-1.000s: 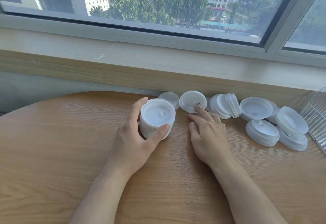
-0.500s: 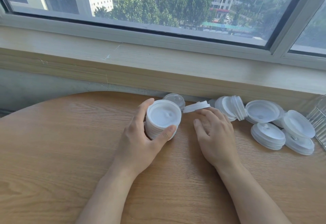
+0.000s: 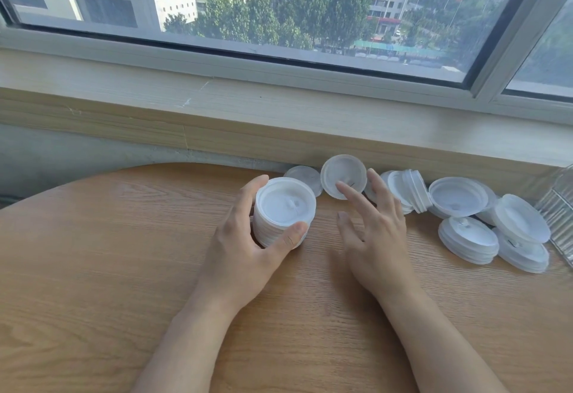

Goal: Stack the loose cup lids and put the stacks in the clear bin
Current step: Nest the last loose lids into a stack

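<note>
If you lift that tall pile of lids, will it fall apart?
Probably not: the left hand wraps the lid stack, and the lids look nested together. It likely feels light, being thin plastic. Tilted far, the top lids might slide off.

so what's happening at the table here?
A person is stacking white plastic cup lids on a round wooden table. The left hand grips a stack of lids. The right hand tips one loose lid up on edge with its fingertips. More lids and short stacks lie to the right, beside the ribbed clear bin.
</note>
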The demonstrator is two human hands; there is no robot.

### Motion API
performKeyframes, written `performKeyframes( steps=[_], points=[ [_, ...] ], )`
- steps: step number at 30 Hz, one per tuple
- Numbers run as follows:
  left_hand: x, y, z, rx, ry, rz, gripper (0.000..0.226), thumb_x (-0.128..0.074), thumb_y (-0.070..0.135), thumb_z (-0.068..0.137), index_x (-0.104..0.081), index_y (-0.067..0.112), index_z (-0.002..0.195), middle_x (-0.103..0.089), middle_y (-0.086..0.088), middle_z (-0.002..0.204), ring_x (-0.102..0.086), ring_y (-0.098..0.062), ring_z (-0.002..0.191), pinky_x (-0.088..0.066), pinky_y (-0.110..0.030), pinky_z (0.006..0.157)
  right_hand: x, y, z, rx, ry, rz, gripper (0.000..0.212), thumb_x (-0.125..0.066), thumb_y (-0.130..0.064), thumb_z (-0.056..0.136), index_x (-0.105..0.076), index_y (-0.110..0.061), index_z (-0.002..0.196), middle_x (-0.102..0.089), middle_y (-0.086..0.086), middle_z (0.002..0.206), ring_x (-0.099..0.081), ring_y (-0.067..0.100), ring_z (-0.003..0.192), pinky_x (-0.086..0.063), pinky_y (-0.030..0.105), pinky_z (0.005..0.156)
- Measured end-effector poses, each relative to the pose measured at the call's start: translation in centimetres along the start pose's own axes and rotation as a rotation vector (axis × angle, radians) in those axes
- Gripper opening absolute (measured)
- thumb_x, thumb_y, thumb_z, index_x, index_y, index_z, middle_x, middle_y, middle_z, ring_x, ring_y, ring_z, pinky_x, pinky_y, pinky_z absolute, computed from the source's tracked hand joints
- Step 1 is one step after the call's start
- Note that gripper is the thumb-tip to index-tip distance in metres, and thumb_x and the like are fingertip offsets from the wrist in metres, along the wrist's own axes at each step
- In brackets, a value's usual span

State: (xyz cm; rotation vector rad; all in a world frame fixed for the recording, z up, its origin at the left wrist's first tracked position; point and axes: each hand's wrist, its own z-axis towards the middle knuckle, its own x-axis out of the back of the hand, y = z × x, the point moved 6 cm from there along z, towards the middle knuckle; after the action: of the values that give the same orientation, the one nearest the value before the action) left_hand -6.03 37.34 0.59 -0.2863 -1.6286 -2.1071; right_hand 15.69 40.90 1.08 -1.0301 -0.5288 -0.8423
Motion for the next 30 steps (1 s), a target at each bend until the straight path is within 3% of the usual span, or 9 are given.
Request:
performKeyframes(
  steps=[5,10,14,18,21,24,27,30],
  points=[
    [0.0,-0.1,0.1,-0.012,-0.006,-0.002,0.088,-0.069,0.078,0.072,-0.037,0.052,0.150,-0.056,0.031,0.136,-0.050,0.016,0.121,-0.037,-0.006,0.094,-0.6,0.5,0.0,-0.052,-0.128,-0.045,0.052,-0.059,-0.031,0.104,-0.048,-0.037,0.154,-0.016,-0.011,0.172,-0.014,0.016,0.156,-0.011,0.030,0.121],
    [0.0,0.0,0.1,-0.011,-0.002,-0.007,0.088,-0.070,0.078,0.072,-0.037,0.052,0.150,-0.056,0.034,0.132,-0.050,0.019,0.119,-0.037,-0.005,0.092,-1.3,0.6,0.1,-0.050,-0.201,-0.085,0.042,-0.053,-0.036,0.106,-0.054,-0.039,0.147,-0.040,-0.014,0.162,-0.020,0.011,0.152,-0.018,0.033,0.118],
    [0.0,0.0,0.1,-0.010,-0.004,-0.009,0.088,-0.069,0.079,0.071,-0.038,0.053,0.149,-0.058,0.032,0.132,-0.050,0.019,0.118,-0.038,-0.006,0.092,-0.7,0.6,-0.1,-0.031,-0.103,-0.087,0.037,-0.068,-0.030,0.098,-0.064,-0.035,0.134,-0.066,-0.017,0.128,-0.043,0.012,0.133,-0.024,0.028,0.101],
    [0.1,0.0,0.0,-0.008,-0.005,-0.011,0.090,-0.069,0.078,0.071,-0.037,0.052,0.150,-0.057,0.031,0.135,-0.049,0.020,0.118,-0.037,-0.005,0.092,0.0,0.8,-0.2,-0.010,0.044,-0.109,0.021,-0.078,-0.018,0.089,-0.078,-0.031,0.105,-0.076,-0.016,0.097,-0.059,0.019,0.103,-0.037,0.036,0.089],
    [0.1,0.1,0.0,-0.001,-0.011,-0.013,0.089,-0.069,0.077,0.071,-0.037,0.053,0.150,-0.055,0.036,0.129,-0.046,0.028,0.111,-0.037,0.000,0.086,0.1,0.5,-0.2,0.020,0.062,-0.137,0.012,-0.079,-0.025,0.090,-0.079,-0.030,0.101,-0.075,-0.016,0.096,-0.059,0.019,0.100,-0.041,0.039,0.088],
    [0.1,0.1,0.0,-0.005,-0.013,-0.020,0.089,-0.069,0.077,0.072,-0.037,0.051,0.150,-0.055,0.035,0.130,-0.046,0.026,0.113,-0.038,-0.001,0.086,-0.1,0.4,-0.1,0.014,0.017,-0.128,0.020,-0.079,-0.035,0.088,-0.078,-0.031,0.108,-0.073,-0.017,0.102,-0.056,0.016,0.105,-0.039,0.037,0.091],
    [0.1,0.1,0.0,0.000,-0.016,-0.024,0.089,-0.070,0.076,0.072,-0.037,0.050,0.151,-0.055,0.031,0.134,-0.046,0.025,0.115,-0.037,0.002,0.086,-0.3,0.6,-0.1,0.029,0.021,-0.132,0.016,-0.079,-0.029,0.089,-0.078,-0.031,0.105,-0.074,-0.017,0.100,-0.058,0.017,0.104,-0.041,0.039,0.091],
    [0.1,0.1,0.0,0.001,-0.013,-0.026,0.089,-0.071,0.076,0.072,-0.037,0.051,0.151,-0.056,0.030,0.136,-0.047,0.022,0.118,-0.037,-0.002,0.088,0.5,0.3,-0.2,0.077,0.135,-0.106,0.010,-0.079,-0.021,0.091,-0.080,-0.029,0.098,-0.074,-0.017,0.094,-0.060,0.020,0.096,-0.045,0.043,0.087]
  ],
)
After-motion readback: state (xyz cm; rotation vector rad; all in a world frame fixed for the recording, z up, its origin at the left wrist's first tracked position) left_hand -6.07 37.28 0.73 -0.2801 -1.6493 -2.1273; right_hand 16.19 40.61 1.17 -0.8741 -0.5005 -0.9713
